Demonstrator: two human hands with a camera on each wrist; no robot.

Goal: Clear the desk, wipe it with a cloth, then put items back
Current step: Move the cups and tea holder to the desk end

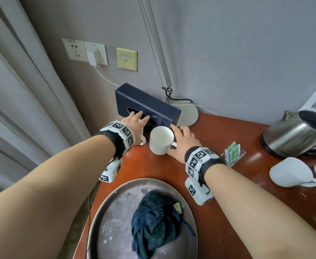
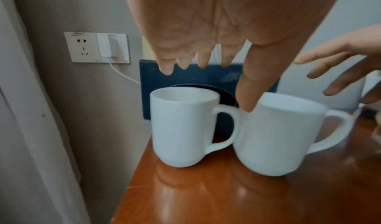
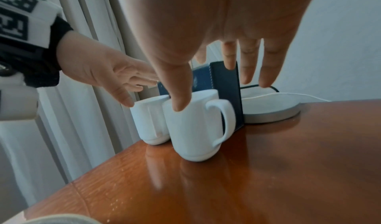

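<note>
Grey wall with a white socket plate (image 1: 85,51) and charger plugged in, pale curtain (image 1: 13,90) on my left, glossy red-brown wooden bench (image 1: 237,184) below. Dark blue rectangular tissue box (image 1: 149,105) stands on edge against the wall at the bench's far left corner, beside the round silver lamp base (image 1: 189,111). Two upright white ceramic mugs in front of the box, side by side and touching or nearly so: left white mug (image 2: 183,126) mostly hidden under my left hand in the head view, right white mug (image 1: 162,140) with its handle pointing right. My left hand (image 1: 134,124) is spread, fingers straight, above the left mug and reaching at the box face; holding nothing, and I can't tell if the fingertips touch the box. My right hand (image 1: 183,143) is also spread with straight fingers, hovering over the right mug; in the right wrist view the thumb overlaps the mug's rim, contact unclear, nothing gripped. Near edge of the bench: round grey metal tray (image 1: 112,212) with a crumpled dark blue-green cloth (image 1: 155,225) lying in it. Right side: stainless steel electric kettle (image 1: 295,135), a white mug lying on its side (image 1: 291,172), and a clear acrylic holder with green sachets (image 1: 233,153).
</note>
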